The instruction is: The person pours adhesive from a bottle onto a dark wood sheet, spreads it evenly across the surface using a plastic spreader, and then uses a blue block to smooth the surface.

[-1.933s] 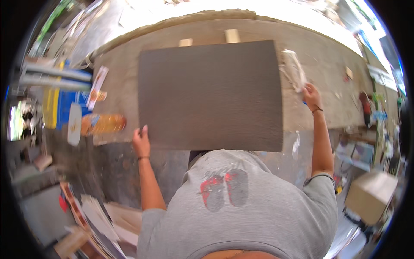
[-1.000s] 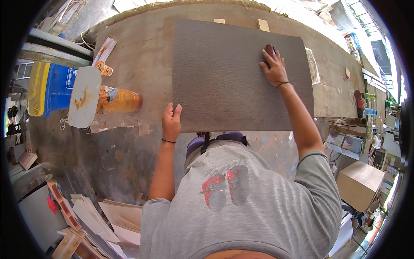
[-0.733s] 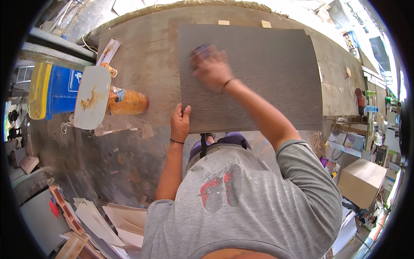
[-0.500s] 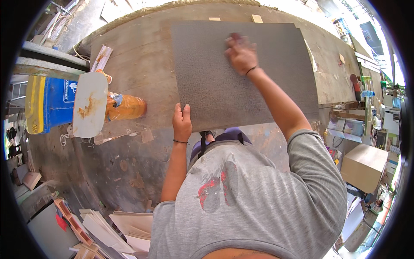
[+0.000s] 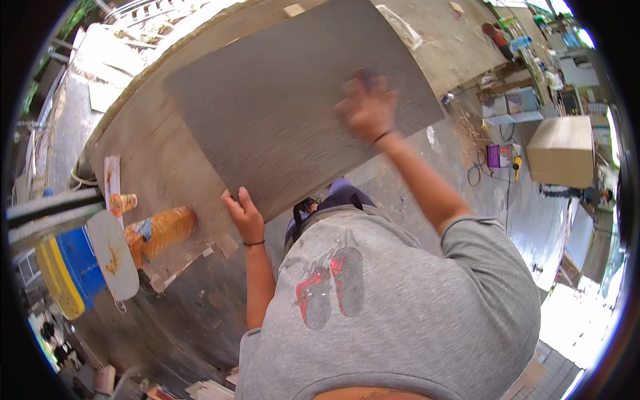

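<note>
A large dark grey sheet [image 5: 287, 100] lies tilted across the brown workbench top [image 5: 153, 140], its near edge close to my waist. My left hand [image 5: 247, 217] grips the sheet's near left corner, thumb at the edge; its other fingers are partly hidden. Over the right part of the sheet, my right hand [image 5: 370, 113] is smeared by motion, palm side down. A small dark patch shows at its fingertips, too blurred to tell whether it is something held.
Left on the bench are an orange-brown plastic bottle [image 5: 170, 230], a small cup [image 5: 123, 203] and a pale strip [image 5: 112, 175]. Beside them stands a blue and yellow bin [image 5: 70, 267] with a stained pale oval board [image 5: 113, 257]. A cardboard box [image 5: 561, 152] is at the right.
The view has turned, so the sheet and bench now appear slanted. My right hand has moved across the sheet toward its near right side. My left hand stays at the same corner.
</note>
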Tool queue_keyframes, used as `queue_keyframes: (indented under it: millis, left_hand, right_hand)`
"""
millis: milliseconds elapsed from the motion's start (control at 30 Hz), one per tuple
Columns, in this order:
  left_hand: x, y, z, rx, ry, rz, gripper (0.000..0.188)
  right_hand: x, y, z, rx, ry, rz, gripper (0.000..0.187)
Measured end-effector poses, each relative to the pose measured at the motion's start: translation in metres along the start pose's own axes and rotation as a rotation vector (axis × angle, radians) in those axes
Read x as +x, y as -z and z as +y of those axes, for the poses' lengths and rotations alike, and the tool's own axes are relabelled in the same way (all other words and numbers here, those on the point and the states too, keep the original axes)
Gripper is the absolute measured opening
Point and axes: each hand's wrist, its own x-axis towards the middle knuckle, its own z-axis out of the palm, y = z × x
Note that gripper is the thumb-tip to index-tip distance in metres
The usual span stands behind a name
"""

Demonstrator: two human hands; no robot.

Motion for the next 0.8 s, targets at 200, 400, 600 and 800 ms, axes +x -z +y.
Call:
queue_keyframes:
  millis: [200, 400, 600, 800]
  left_hand:
    - [0.000, 0.011, 0.011, 0.206, 0.028, -0.045, 0.051]
    - [0.002, 0.005, 0.016, 0.239, -0.035, -0.040, 0.053]
    - [0.005, 0.009, 0.028, 0.161, 0.093, -0.100, 0.050]
    - [0.000, 0.006, 0.023, 0.322, 0.079, -0.011, 0.047]
  right_hand:
    - [-0.061, -0.041, -0.030, 0.209, 0.668, 0.139, 0.056]
    - [0.015, 0.003, 0.052, -0.021, 0.113, 0.080, 0.065]
    - [-0.034, -0.028, -0.169, 0.361, 0.975, -0.138, 0.054]
    - [0.119, -0.011, -0.132, 0.110, 0.738, -0.105, 0.056]
